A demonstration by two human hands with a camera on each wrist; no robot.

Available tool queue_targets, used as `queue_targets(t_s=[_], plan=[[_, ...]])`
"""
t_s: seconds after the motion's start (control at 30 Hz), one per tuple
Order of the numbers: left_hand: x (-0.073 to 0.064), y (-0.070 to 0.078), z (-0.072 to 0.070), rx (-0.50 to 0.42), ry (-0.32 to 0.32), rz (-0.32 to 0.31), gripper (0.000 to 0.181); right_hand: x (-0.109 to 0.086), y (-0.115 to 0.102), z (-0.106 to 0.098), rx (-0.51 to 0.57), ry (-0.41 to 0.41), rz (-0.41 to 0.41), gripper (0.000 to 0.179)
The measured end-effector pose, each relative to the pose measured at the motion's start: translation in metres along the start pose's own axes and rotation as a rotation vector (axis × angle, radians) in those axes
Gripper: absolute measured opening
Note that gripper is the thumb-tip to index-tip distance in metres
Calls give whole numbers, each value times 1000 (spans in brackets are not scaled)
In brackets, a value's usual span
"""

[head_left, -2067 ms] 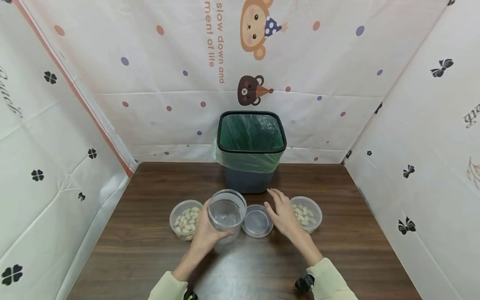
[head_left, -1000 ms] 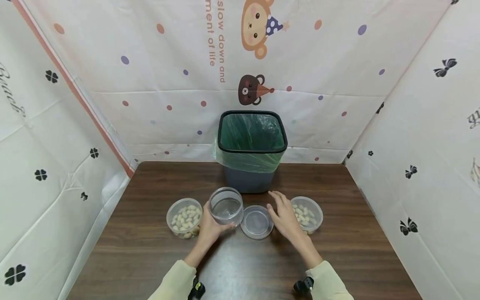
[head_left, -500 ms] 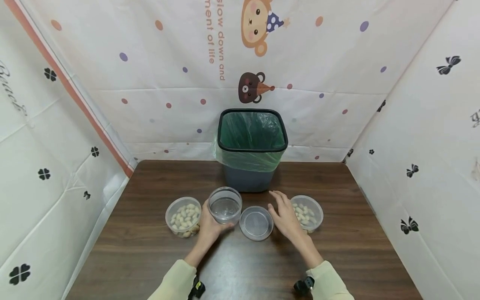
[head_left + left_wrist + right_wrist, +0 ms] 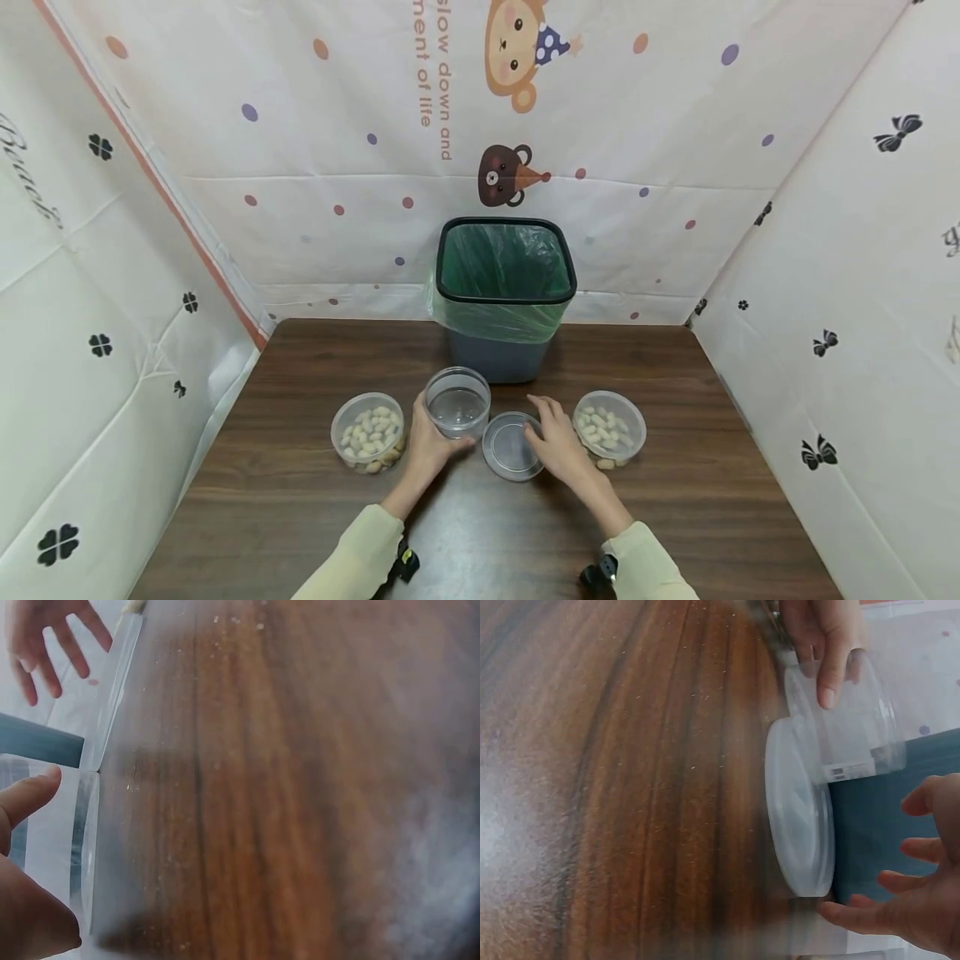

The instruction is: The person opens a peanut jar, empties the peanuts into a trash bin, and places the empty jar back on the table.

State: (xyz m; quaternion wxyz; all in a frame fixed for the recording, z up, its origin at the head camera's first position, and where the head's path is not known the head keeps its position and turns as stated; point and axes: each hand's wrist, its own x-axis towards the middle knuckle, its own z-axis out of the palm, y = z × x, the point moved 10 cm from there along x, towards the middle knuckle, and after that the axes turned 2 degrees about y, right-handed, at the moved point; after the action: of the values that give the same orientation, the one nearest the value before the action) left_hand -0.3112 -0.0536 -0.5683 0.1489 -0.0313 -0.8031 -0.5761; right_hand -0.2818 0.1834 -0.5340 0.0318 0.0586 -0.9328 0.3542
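My left hand (image 4: 430, 443) grips a clear round plastic jar (image 4: 459, 403) by its left side, the thumb across the front. The jar stands upright in front of the bin, and no contents show inside it. A clear round lid (image 4: 512, 447) lies flat on the table just right of the jar. Over the lid's right edge hovers my right hand (image 4: 561, 446), fingers spread and holding nothing. In the right wrist view the jar (image 4: 851, 724), with a small printed label, stands beside the lid (image 4: 799, 810), and the right fingers are apart from both.
Two clear tubs of pale shelled-looking nuts flank the hands, the left tub (image 4: 367, 433) and the right tub (image 4: 610, 427). Behind the jar stands a grey bin (image 4: 497, 358) with a green liner. Patterned cloth walls (image 4: 337, 167) enclose the wooden table (image 4: 300, 500).
The left hand has lowered the jar and shifted it slightly right and toward the bin. My right hand has moved left, away from the right tub and over the lid's edge.
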Motion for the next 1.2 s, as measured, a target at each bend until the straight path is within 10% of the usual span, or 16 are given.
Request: queue_targets(t_s=[0.4,0.73,1.0,1.2], plan=[[0,23,-13,92,-95,45,144,5,10,1,-2,25,0,59],[0,59,-74,238,-62,282,139,6,-37,-12,66,12,-77,58],[-8,33,-130,310,43,289,135,15,-84,-6,73,35,-202,55],[-4,-10,-145,301,-75,131,150,26,-113,2,62,36,-271,52]])
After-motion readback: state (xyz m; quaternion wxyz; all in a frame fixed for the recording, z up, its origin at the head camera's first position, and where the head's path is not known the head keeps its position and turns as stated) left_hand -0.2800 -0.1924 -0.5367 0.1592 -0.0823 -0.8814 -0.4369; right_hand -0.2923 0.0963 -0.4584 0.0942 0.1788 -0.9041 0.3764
